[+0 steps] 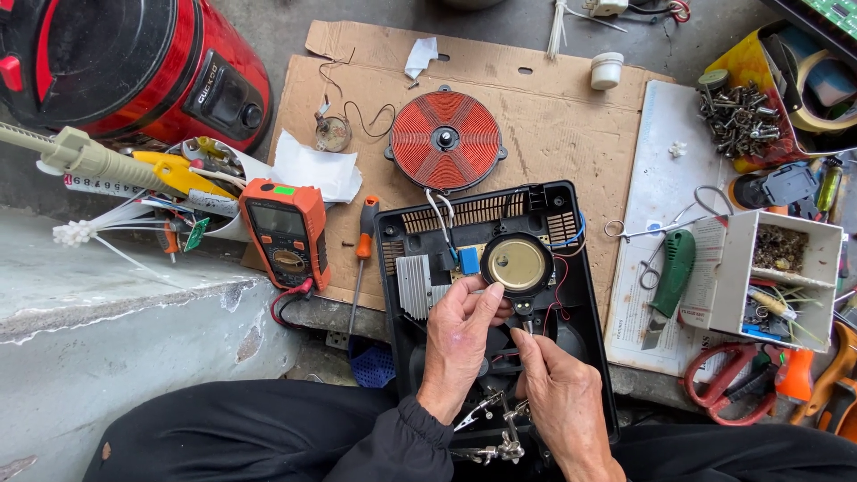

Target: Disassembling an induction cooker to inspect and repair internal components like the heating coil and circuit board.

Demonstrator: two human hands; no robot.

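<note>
An opened black appliance base lies on cardboard, with a circuit board, a silver heat sink and red and blue wires inside. My left hand touches the edge of a round magnifier on a small stand with clips, held over the board. My right hand pinches a thin metal tool just below the magnifier. A copper-red round coil lies behind the base, tied to it by white wires.
An orange multimeter and an orange-handled screwdriver lie at the left. A red cooker stands at the far left. Scissors, a green-handled tool, a white parts box and a pile of screws fill the right side.
</note>
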